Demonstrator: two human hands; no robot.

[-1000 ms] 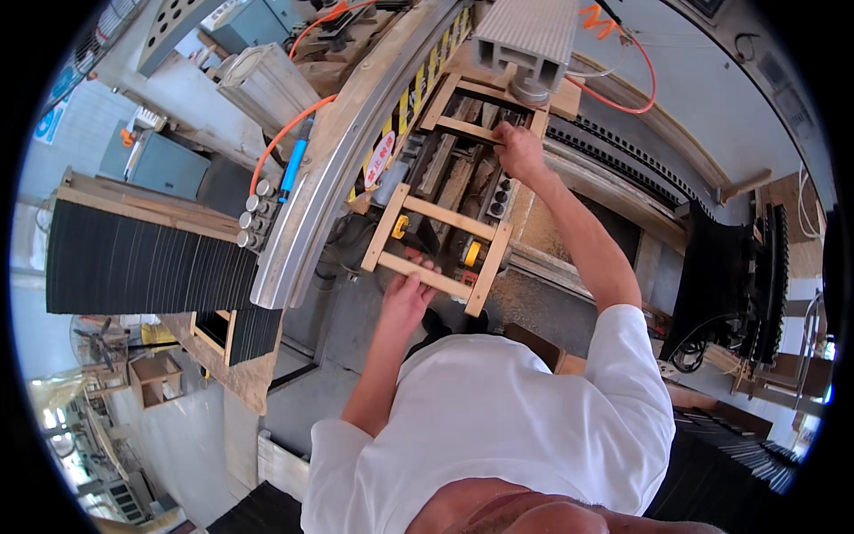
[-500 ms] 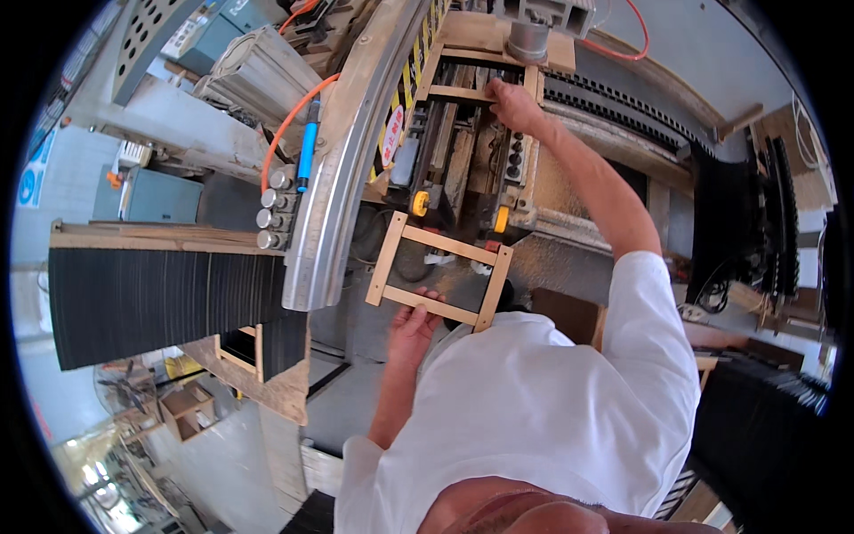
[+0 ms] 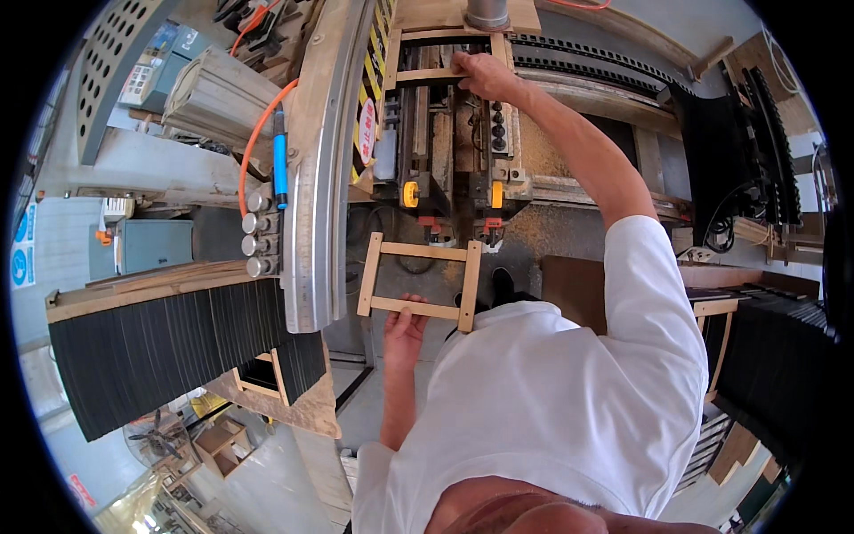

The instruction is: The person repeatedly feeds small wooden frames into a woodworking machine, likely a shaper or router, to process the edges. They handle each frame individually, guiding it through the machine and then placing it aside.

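A light wooden frame [image 3: 422,252], made of two uprights and two crosspieces, hangs in front of the machine. My left hand [image 3: 405,336] pinches its lower crosspiece, thumb on the near side. Farther off, a second wooden frame [image 3: 422,76] lies across the machine's rails under a metal cylinder [image 3: 487,12]. My right hand [image 3: 489,76] is stretched forward with fingers closed around the right part of that frame's near crosspiece. The fingertips there are partly hidden.
A metal beam [image 3: 316,196] runs along the machine's left, beside a blue pen-like tool [image 3: 280,160]. Long rows of black panels [image 3: 178,338] stand at left, others [image 3: 774,365] at right. Yellow knobs [image 3: 410,194] sit at the machine's near end. Sawdust [image 3: 543,240] lies about.
The view has shifted, so the machine appears farther up and left. The frame in my left hand has turned slightly toward level. My right hand keeps its place on the far frame.
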